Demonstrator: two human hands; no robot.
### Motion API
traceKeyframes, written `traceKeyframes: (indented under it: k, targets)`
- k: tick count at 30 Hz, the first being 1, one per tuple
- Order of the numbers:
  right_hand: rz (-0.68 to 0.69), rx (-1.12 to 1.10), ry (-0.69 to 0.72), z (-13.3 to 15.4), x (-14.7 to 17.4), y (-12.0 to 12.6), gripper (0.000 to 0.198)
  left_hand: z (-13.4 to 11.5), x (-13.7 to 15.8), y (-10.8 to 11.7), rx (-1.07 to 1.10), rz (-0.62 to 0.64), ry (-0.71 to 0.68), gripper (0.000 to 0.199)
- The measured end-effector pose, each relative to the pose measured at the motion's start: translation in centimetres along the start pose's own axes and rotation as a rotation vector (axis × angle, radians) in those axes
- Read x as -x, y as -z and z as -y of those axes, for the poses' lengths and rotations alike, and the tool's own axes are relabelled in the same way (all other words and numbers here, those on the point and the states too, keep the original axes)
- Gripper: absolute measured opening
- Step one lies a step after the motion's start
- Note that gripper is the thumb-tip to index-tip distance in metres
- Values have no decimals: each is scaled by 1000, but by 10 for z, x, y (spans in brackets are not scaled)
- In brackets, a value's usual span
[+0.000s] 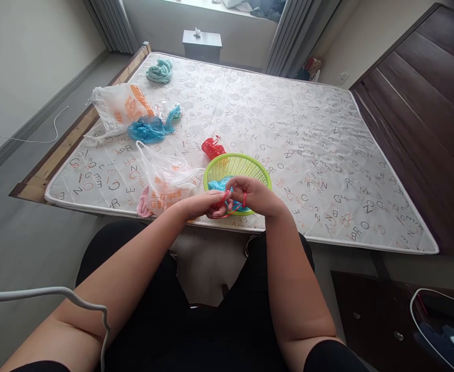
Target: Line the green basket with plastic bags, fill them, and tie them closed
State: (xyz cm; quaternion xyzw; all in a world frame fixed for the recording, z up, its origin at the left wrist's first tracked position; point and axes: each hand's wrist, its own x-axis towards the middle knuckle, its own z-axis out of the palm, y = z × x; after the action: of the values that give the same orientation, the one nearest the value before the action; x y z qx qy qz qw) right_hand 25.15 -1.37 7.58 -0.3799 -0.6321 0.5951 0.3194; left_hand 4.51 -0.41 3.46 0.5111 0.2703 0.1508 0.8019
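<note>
My left grip (210, 203) and right grip (256, 197) are both pinched on a red string (220, 216), just below the middle of the frame. They hover over a green basket (250, 166) holding blue plastic (216, 185), with a red bag (212, 148) just beyond its upper-left rim.

- Looks out from the wearer's head, above the near edge of the mattress (308, 155).
- Faces forward and steeply down, across the mattress to a small cabinet (202, 39) beyond its far edge.
- Takes in all four mattress corners, with left hand (208, 204) and right hand (255, 195) close.
</note>
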Motion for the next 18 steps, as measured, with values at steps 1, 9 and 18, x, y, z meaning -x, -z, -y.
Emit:
traceKeyframes:
  k: [1, 9, 18]
  targets:
    - [-74, -45, 35, 0, -1, 0, 18, 1, -1, 0, 30, -31, -24, 63]
    - [-614, -445, 100, -4, -8, 14, 40, -2, -10, 6, 98, -545, -401, 38]
    - [-642, -487, 91, -4, -9, 15, 44, 7, -16, 3, -150, -637, -358, 26]
